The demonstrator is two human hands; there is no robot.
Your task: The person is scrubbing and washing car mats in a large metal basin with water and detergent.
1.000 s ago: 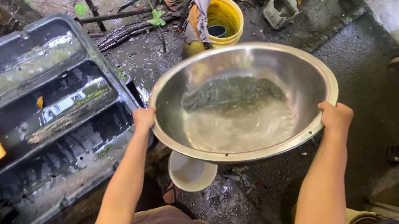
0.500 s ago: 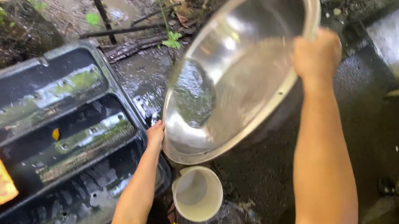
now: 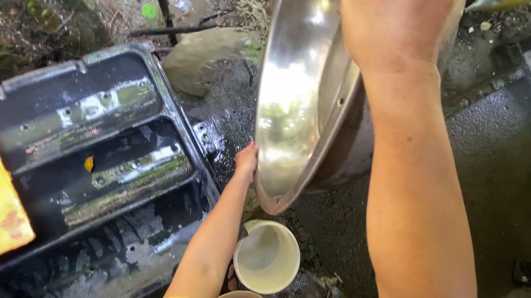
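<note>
Tipped further since half a second ago, the steel basin (image 3: pixel 297 92) now stands almost on edge, its water flung out in a sheet toward the ground beyond. Both hands pinch its rim: the left hand (image 3: pixel 247 160) low, the right hand (image 3: pixel 391 22) high. It hangs just above the white cup (image 3: pixel 267 257), beside the black tray (image 3: pixel 93 160). Wet metal could slip from so light a grip. Its inside is shiny, wet and reflective.

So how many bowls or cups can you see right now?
2: the big steel bowl, tipped on edge between the left hand and right hand, and a small white cup below it. Others may be hidden.
</note>
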